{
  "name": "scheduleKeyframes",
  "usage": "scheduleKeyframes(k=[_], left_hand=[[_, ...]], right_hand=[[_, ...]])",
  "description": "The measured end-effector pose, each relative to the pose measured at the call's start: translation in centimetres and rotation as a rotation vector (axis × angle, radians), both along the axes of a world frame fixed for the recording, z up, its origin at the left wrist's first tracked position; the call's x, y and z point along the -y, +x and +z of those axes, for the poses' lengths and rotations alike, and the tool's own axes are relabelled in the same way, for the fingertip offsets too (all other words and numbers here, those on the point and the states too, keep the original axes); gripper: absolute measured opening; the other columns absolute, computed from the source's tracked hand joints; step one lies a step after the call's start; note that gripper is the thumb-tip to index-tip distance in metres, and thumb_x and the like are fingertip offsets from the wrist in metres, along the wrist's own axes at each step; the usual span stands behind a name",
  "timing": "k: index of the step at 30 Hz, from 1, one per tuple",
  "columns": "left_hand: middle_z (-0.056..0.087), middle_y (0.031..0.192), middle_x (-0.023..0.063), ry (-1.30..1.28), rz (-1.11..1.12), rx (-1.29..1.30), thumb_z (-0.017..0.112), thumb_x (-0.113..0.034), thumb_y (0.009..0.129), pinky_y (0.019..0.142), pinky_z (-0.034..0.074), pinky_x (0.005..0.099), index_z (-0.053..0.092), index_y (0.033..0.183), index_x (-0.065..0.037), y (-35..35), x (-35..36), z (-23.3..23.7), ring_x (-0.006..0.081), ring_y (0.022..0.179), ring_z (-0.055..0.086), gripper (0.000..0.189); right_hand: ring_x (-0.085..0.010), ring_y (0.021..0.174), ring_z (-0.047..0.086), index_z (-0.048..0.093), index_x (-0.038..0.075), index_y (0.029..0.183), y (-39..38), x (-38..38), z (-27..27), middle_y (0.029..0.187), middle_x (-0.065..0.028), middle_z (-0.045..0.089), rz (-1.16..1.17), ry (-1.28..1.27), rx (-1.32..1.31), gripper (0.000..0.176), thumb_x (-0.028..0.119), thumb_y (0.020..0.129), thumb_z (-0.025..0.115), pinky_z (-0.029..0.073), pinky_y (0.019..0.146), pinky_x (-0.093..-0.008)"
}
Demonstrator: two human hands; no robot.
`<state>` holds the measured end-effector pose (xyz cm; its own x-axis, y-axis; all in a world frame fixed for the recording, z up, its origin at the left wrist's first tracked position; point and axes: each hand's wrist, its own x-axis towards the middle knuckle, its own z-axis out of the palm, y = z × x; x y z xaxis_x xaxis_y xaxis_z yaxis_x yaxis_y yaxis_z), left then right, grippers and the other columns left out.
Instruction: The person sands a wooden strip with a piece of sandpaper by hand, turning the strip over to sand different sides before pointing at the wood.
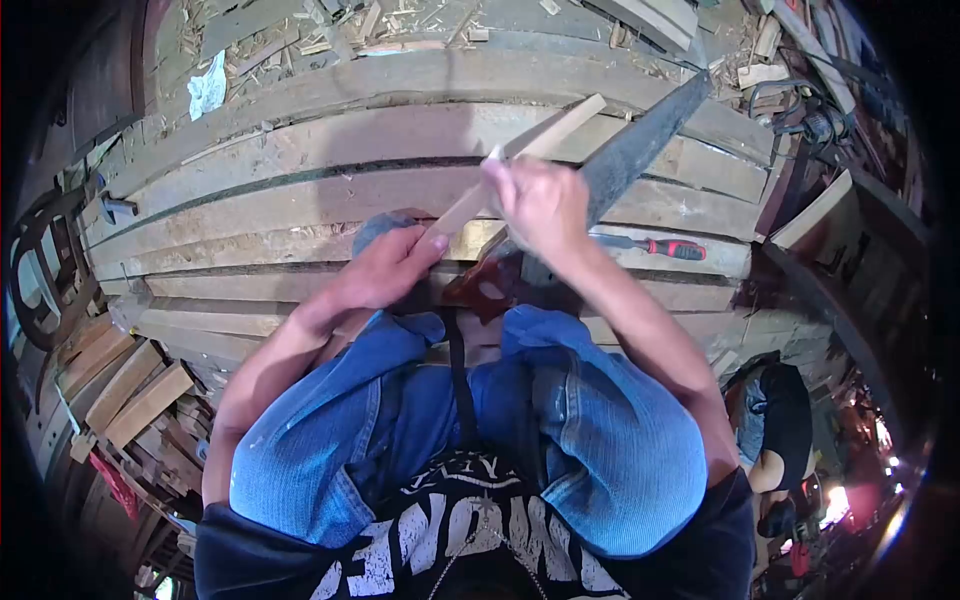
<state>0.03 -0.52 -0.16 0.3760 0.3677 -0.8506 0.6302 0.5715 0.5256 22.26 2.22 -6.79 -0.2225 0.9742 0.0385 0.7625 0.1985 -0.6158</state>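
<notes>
A narrow light wooden strip (565,127) runs diagonally over the planks in front of me. Around its lower end my left hand (388,265) is closed, thumb on top. My right hand (540,200) is closed at the strip's middle, slightly blurred; a small pale thing shows at its fingertips, too unclear to name. A handsaw's dark blade (640,150) lies beside and partly behind my right hand, its reddish-brown handle (487,287) between my knees. A chisel with a red and black handle (678,249) lies on the planks to the right.
Long wooden planks (260,190) stretch across the front. Shavings (300,40) and a white scrap (208,88) lie beyond them. Wood blocks (130,390) are stacked at left. A power tool (820,125) lies at upper right. Another person (775,420) is at lower right.
</notes>
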Motion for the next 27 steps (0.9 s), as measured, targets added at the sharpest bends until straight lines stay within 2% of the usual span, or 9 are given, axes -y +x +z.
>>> scheduleKeyframes(k=[4,5,6,9,13,15,18,23,27], left_hand=[[0.057,0.072,0.0077,0.032,0.006,-0.006,0.042,-0.043,0.101,0.064,0.043,0.0364,0.059,0.098,0.0,0.1,0.3,-0.2,0.0172,0.069,0.053,0.047],[0.057,0.072,0.008,0.037,0.007,-0.004,0.042,-0.043,0.101,0.064,0.043,0.0362,0.059,0.099,0.001,0.0,0.6,-0.1,0.0172,0.069,0.053,0.047],[0.046,0.066,-0.0052,0.131,0.048,0.029,0.045,-0.045,0.101,0.049,0.033,0.0252,0.054,0.085,-0.006,0.1,1.0,-0.3,0.0053,0.058,0.041,0.042],[0.046,0.066,-0.0052,0.037,0.063,0.043,0.045,-0.045,0.101,0.049,0.033,0.0255,0.054,0.085,-0.007,0.1,0.7,-0.3,0.0054,0.059,0.041,0.043],[0.046,0.066,-0.0053,0.04,0.046,0.042,0.045,-0.045,0.101,0.049,0.033,0.0257,0.054,0.085,-0.007,0.2,0.9,-0.4,0.0054,0.058,0.041,0.043],[0.053,0.067,0.003,0.018,0.04,-0.004,0.043,-0.044,0.101,0.059,0.04,0.0335,0.059,0.097,0.0,0.3,0.3,0.3,0.0128,0.066,0.049,0.048],[0.053,0.067,0.0031,-0.018,0.025,-0.004,0.044,-0.045,0.101,0.059,0.041,0.0333,0.059,0.094,0.0,-0.1,0.4,-0.2,0.0131,0.066,0.049,0.048],[0.053,0.067,0.0035,-0.004,0.031,-0.039,0.045,-0.046,0.1,0.059,0.041,0.0334,0.059,0.091,0.0,0.1,0.7,0.1,0.0131,0.066,0.049,0.05],[0.055,0.068,0.0045,-0.025,0.011,-0.045,0.045,-0.048,0.099,0.059,0.041,0.034,0.059,0.091,0.001,0.1,0.2,0.1,0.0138,0.065,0.05,0.051]], right_hand=[[-0.0335,0.046,0.059,0.065,0.004,0.058,3.6,-2.7,-2.0,0.054,-0.0152,0.059,-0.215,-0.134,0.0,0.047,0.036,0.093,0.059,0.047,0.047,-0.0432],[-0.0301,0.049,0.061,0.066,0.006,0.059,4.5,-3.3,-2.5,0.055,-0.0152,0.061,-0.233,-0.135,0.172,0.04,0.031,0.089,0.062,0.049,0.047,-0.0413],[-0.0302,0.048,0.061,0.066,0.006,0.058,3.8,-2.9,-1.9,0.055,-0.0147,0.06,-0.172,-0.096,0.158,0.041,0.032,0.089,0.062,0.049,0.047,-0.0414],[-0.0342,0.051,0.061,0.065,0.004,0.06,0.3,0.5,-0.7,0.063,-0.0173,0.062,-0.016,-0.02,-0.006,0.039,0.03,0.09,0.063,0.048,0.049,-0.0433],[-0.0364,0.05,0.061,0.066,0.004,0.063,5.1,-4.3,-2.7,0.056,-0.0194,0.059,-0.294,-0.191,0.131,0.042,0.033,0.093,0.058,0.047,0.048,-0.0451],[-0.0359,0.05,0.061,0.067,0.004,0.064,4.9,-4.0,-2.7,0.058,-0.0191,0.06,-0.257,-0.196,0.095,0.04,0.031,0.092,0.059,0.047,0.048,-0.0444],[-0.0348,0.051,0.062,0.066,0.003,0.062,2.7,-1.2,-2.0,0.061,-0.019,0.061,-0.109,-0.062,-0.097,0.037,0.029,0.09,0.063,0.048,0.05,-0.0444],[-0.0305,0.048,0.061,0.064,0.005,0.056,5.9,-5.0,-4.9,0.057,-0.0153,0.061,-0.332,-0.118,0.2,0.048,0.039,0.09,0.061,0.048,0.047,-0.0427],[-0.0349,0.052,0.063,0.068,0.005,0.062,4.7,-3.0,-3.9,0.055,-0.0178,0.06,-0.177,-0.019,-0.027,0.052,0.042,0.095,0.053,0.048,0.05,-0.0455]])
